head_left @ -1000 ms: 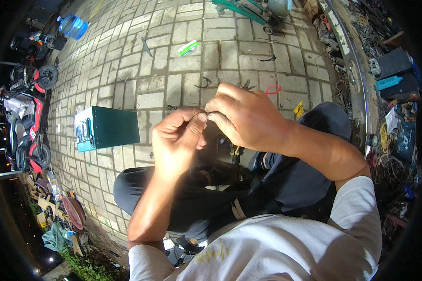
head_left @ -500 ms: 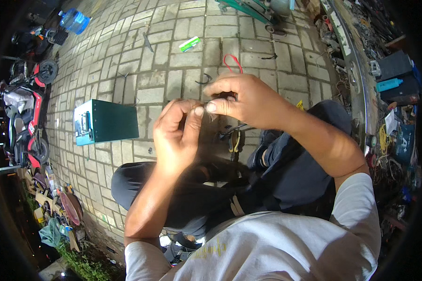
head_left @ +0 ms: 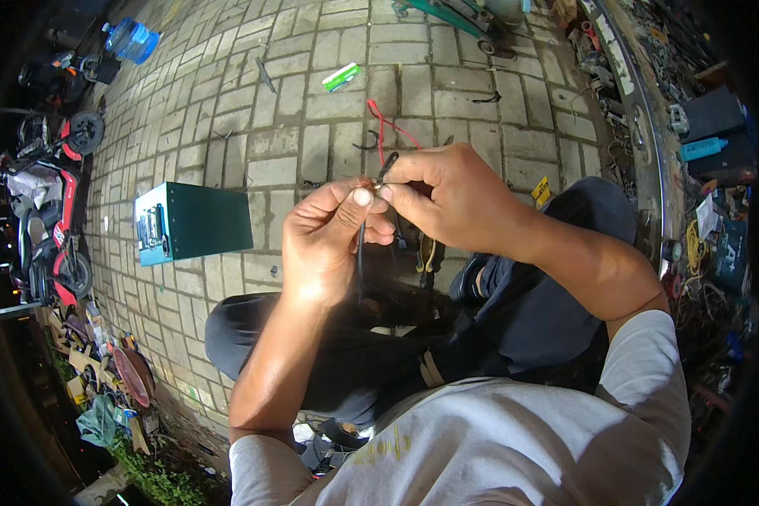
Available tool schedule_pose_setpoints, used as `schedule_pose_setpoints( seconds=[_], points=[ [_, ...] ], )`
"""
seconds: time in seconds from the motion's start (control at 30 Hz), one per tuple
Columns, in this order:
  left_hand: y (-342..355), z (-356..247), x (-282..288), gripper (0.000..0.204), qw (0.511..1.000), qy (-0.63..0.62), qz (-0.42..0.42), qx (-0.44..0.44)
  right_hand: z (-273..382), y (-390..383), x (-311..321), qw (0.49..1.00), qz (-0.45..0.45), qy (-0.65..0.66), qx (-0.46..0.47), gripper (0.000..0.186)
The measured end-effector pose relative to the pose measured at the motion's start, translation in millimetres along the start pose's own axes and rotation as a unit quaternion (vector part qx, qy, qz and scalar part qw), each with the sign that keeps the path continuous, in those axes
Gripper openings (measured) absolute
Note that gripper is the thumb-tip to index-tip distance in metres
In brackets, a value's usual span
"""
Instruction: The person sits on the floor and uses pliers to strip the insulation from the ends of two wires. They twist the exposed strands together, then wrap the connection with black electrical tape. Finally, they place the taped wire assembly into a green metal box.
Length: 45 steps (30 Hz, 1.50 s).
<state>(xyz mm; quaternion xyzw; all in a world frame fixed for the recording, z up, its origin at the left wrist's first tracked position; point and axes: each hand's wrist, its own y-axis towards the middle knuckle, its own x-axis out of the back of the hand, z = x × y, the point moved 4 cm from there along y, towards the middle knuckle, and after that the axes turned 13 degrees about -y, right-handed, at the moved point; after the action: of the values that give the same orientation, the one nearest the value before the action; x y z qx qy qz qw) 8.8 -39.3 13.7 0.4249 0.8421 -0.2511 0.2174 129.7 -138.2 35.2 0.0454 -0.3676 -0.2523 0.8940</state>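
My left hand (head_left: pixel 329 240) and my right hand (head_left: pixel 447 198) meet in front of me, fingertips pinched together on the ends of thin wires. A black wire (head_left: pixel 361 253) hangs down from my left fingers. A red wire (head_left: pixel 379 126) loops up and away above my right thumb, with a short black end (head_left: pixel 388 163) sticking up between the fingertips. I cannot tell how the wire ends are joined. Below the hands are my knees in dark trousers (head_left: pixel 531 312).
A green metal box (head_left: pixel 196 222) with a blue end lies on the brick paving (head_left: pixel 304 93) to my left. A green lighter-like object (head_left: pixel 341 77), a water bottle (head_left: pixel 131 40), parked motorbikes (head_left: pixel 51 211) and heaps of tools and parts (head_left: pixel 708 211) surround me.
Both hands have shifted slightly down and left while staying pinched together. The red wire loop now shows above my right hand, where it was hidden a second ago.
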Motion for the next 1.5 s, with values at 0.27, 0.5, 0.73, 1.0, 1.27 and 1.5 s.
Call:
schedule_pose_setpoints(
  seconds=[0.27, 0.5, 0.73, 1.0, 1.27, 1.5],
  points=[
    [-7, -5, 0, 0.020, 0.992, 0.074, 0.071, -0.069, 13, -1, 3, 0.997, -0.056, -0.045, 0.015, 0.022],
    [-24, -19, -23, 0.023, 0.747, 0.488, 0.125, -0.434, 4, 5, 4, 0.982, 0.131, 0.073, -0.113, 0.020],
    [-23, -15, -13, 0.024, 0.859, 0.396, 0.109, -0.304, 1, -5, 6, 0.943, 0.214, 0.246, -0.061, 0.028],
    [-22, -3, -13, 0.028, 0.946, 0.279, 0.093, -0.134, -7, -3, 9, 0.948, 0.213, 0.182, -0.149, 0.028],
    [3, 0, -6, 0.026, 0.982, -0.078, 0.037, 0.165, 13, 4, 4, 0.991, 0.061, -0.023, 0.117, 0.014],
    [-1, -23, -9, 0.019, 0.981, 0.120, 0.080, -0.130, 23, 5, 11, 0.969, 0.012, -0.109, 0.222, 0.015]
  ],
)
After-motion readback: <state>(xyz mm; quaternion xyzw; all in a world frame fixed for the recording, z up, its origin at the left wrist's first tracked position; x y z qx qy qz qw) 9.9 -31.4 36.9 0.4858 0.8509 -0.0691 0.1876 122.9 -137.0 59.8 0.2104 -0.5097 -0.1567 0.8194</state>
